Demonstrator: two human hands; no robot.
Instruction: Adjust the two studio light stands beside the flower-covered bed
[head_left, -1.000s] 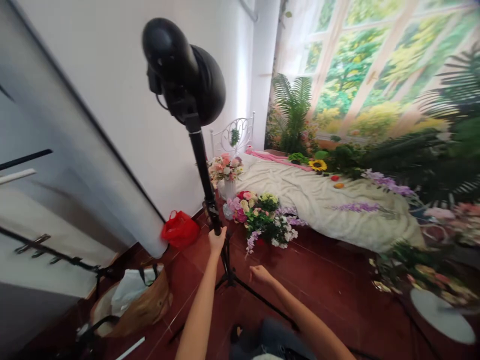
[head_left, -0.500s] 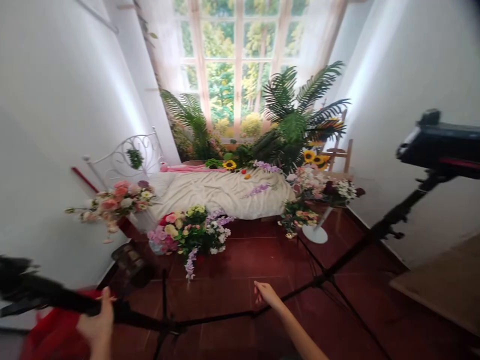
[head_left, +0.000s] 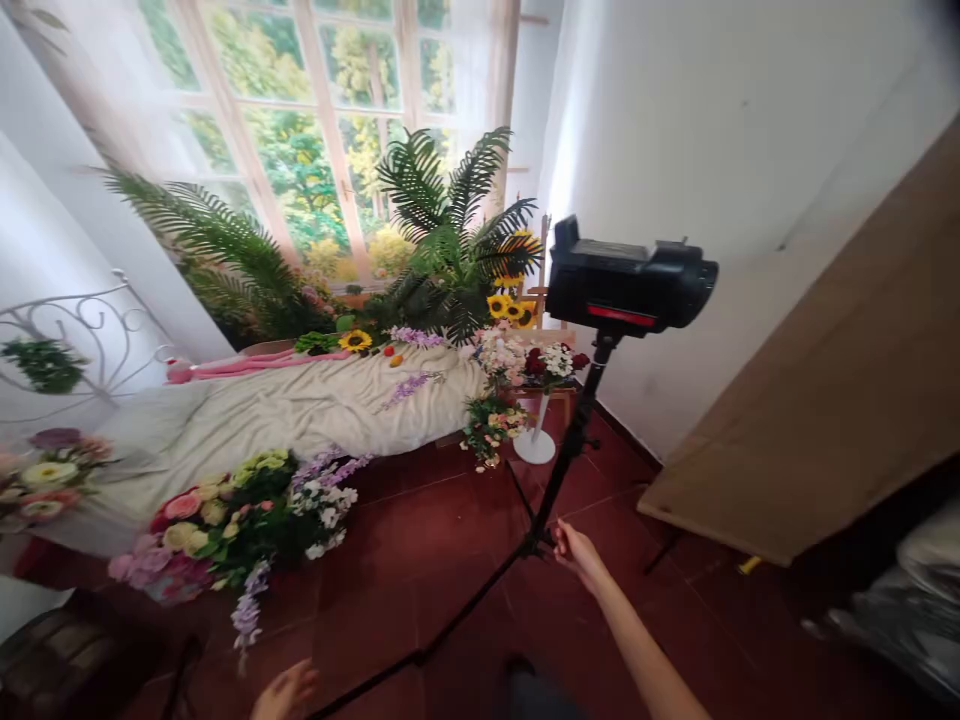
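A black light stand (head_left: 568, 460) leans in the middle right, topped by a black studio light (head_left: 630, 285) with a red strip. Beside its lower collar is my right hand (head_left: 577, 550), fingers curled together; whether they grip the stand I cannot make out. Down at the bottom edge, my left hand (head_left: 287, 690) shows in part, its slightly bent fingers apart and holding nothing. It is nearest to a long thin black leg (head_left: 420, 657) that slants up toward the stand.
A bed with a cream blanket (head_left: 300, 410) stands by the window backdrop (head_left: 285, 150). Flowers (head_left: 217, 520) lie in front of it, palm leaves (head_left: 442, 230) behind. A white round-based stand (head_left: 534, 447), a brown board (head_left: 810, 350) and clear plastic wrapping (head_left: 900, 600) are at the right.
The view has swung right. My left hand has let go of the other black stand on the left. My right hand has moved to the collar of the stand with the light.
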